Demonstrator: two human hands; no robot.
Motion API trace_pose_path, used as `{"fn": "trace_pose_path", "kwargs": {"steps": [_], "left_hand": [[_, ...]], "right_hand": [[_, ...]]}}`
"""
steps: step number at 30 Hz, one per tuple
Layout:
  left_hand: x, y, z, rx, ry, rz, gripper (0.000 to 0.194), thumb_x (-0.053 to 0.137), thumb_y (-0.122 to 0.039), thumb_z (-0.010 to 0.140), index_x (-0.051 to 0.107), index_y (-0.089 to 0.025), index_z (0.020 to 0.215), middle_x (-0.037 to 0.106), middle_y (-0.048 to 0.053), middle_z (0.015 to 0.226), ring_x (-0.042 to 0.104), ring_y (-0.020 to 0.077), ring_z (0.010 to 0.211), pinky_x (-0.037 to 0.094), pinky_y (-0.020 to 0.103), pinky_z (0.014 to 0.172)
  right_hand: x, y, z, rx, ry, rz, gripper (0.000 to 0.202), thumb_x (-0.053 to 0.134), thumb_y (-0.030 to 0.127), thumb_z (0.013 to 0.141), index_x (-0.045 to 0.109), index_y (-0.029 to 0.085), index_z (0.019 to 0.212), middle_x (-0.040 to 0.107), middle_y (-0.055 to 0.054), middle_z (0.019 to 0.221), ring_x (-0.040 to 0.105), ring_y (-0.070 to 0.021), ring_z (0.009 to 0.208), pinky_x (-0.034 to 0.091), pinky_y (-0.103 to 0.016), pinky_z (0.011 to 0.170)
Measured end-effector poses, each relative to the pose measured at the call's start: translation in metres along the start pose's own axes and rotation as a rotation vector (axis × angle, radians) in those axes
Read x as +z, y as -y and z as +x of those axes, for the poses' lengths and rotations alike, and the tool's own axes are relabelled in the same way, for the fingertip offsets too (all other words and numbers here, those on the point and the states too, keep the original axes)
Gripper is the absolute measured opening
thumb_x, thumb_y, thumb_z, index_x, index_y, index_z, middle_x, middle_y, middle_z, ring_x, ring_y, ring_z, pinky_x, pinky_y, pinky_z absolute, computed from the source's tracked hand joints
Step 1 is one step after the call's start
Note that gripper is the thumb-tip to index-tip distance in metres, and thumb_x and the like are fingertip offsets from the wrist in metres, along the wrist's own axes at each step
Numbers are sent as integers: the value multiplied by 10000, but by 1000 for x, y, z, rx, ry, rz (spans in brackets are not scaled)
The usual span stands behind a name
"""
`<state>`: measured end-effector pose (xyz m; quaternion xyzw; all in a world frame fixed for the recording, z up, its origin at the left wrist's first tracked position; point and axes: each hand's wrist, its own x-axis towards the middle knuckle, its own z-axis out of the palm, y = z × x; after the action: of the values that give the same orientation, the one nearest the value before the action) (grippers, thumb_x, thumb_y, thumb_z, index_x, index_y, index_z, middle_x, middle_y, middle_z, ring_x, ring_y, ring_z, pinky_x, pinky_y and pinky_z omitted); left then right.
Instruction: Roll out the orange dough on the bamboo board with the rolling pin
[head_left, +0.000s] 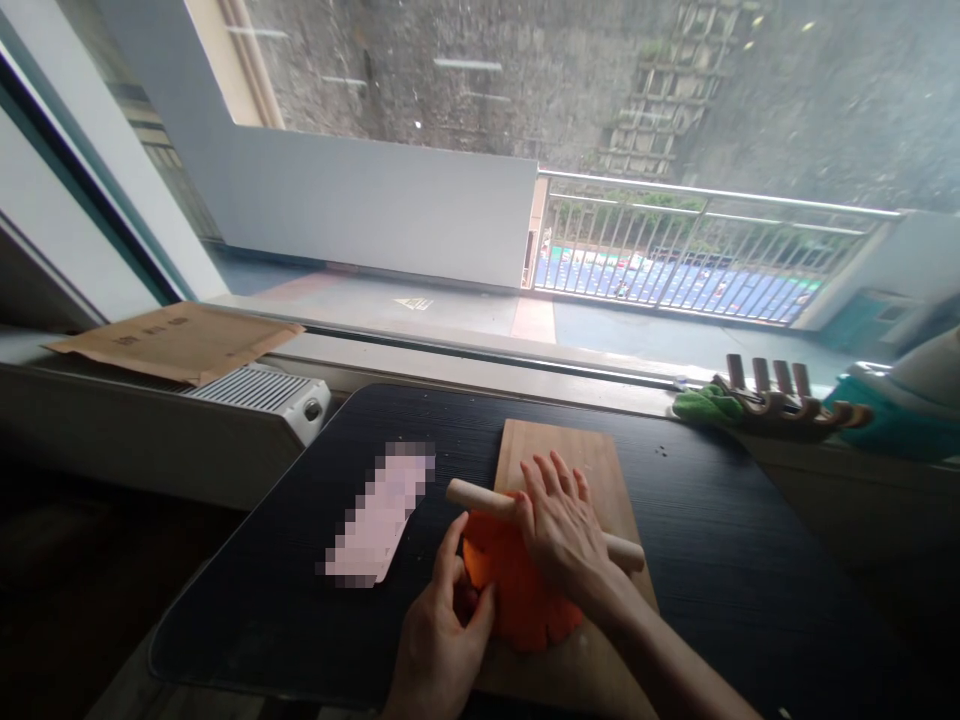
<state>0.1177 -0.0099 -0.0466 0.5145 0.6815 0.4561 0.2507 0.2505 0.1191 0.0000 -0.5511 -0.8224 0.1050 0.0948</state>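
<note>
Right grip [561, 528] flat on rolling pin [480, 497] — palm down

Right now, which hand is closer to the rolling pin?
Right. The right hand lies flat on top of the rolling pin; the left hand sits below it, touching the edge of the orange dough.

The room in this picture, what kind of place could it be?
Probably a room in a home or studio, used for craft or kitchen work beside a large window. A black table holds a wooden board, where the right hand presses a rolling pin on orange dough.
</note>
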Motion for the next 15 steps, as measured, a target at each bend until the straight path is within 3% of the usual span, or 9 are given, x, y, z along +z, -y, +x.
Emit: {"fn": "trace_pose_path", "kwargs": {"steps": [3, 6, 12, 15], "left_hand": [[0, -1, 0, 1, 8, 12, 626, 536, -312, 801, 360, -223, 1395, 670, -19, 782, 642, 144, 632, 535, 261, 641], [0, 1, -1, 2, -4, 18, 639, 538, -320, 804, 346, -204, 1403, 618, -47, 679, 611, 136, 570, 520, 249, 595], [2, 4, -2, 31, -9, 22, 624, 533, -304, 811, 347, -219, 1400, 592, -59, 668, 585, 123, 550, 512, 236, 588], [1, 3, -2, 27, -8, 22, 636, 538, -309, 808, 341, -219, 1406, 568, -67, 647, 577, 122, 542, 505, 234, 581]], "right_hand": [[-2, -2, 3, 37, 11, 9, 541, 223, 380, 954, 369, 163, 1428, 293, -99, 1528, 120, -270, 1435, 99, -498, 1145], [-4, -6, 13, 124, 34, 25, 564, 224, 366, 950, 346, 99, 1432, 302, -168, 1511, 180, -318, 1416, 156, -542, 1118], [2, -2, 1, -22, -21, -6, 518, 237, 376, 956, 391, 196, 1416, 319, -78, 1520, 116, -252, 1438, 88, -486, 1148], [-2, -6, 13, 86, 9, 13, 545, 245, 358, 948, 365, 124, 1425, 317, -147, 1509, 167, -301, 1423, 135, -530, 1128]]}}
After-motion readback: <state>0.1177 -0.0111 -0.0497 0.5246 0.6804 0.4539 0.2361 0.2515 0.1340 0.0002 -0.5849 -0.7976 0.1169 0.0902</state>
